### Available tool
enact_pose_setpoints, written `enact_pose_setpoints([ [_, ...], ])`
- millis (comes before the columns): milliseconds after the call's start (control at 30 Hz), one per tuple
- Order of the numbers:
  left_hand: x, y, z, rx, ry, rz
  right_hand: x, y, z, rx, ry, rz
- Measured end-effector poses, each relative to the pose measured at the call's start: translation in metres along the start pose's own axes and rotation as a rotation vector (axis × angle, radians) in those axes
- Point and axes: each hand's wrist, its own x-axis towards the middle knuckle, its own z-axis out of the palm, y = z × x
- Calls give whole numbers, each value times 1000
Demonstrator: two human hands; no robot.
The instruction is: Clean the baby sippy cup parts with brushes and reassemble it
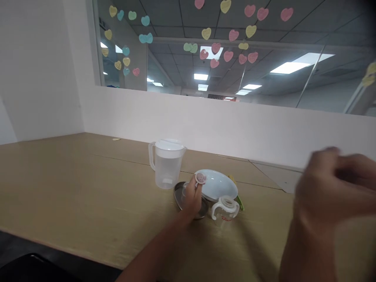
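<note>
- Cap [201, 179]: pinched in the left hand [192, 199], above the metal dish [203, 208].
- Right hand [326, 188]: raised, blurred; I cannot tell whether it grips anything.
- Bottle [225, 211] with white handles: just beside the dish, in front of the bowl [219, 185].
- Jug [168, 166]: upright, left of the dish.

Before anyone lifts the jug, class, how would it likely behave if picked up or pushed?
The jug looks stiff: its translucent walls keep a smooth, even shape, like moulded plastic. Pushed near the top, it might tip, since it stands taller than its base is wide. Its side handle should make slipping less likely.
</note>
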Motion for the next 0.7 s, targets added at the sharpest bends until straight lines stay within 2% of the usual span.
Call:
enact_pose_setpoints([
  [33,1,0,1,-11,1,-18,4,10,13,-120,118,20],
  [67,2,-1,1,-19,-4,-22,5,23,28,-189,97,51],
  [133,4,-1,3,-33,-16,-24,-3,53,60,-317,-158,133],
  [233,6,-2,4,-34,-25,-30,-36,101,97,-554,-633,294],
  [333,7,0,4,-10,-34,-42,-69,132,113,-639,-1041,357],
  [367,8,2,4,-5,-36,-50,-76,138,115,-636,-1086,368],
  [433,8,5,3,-4,-42,-69,-81,142,116,-623,-1153,370],
  [533,8,8,4,-24,-52,-86,-76,137,116,-588,-1212,349],
  [633,9,9,4,-43,-62,-85,-63,120,116,-512,-1265,308],
  [700,10,8,4,-55,-60,-87,-55,103,115,-341,-1325,261],
])
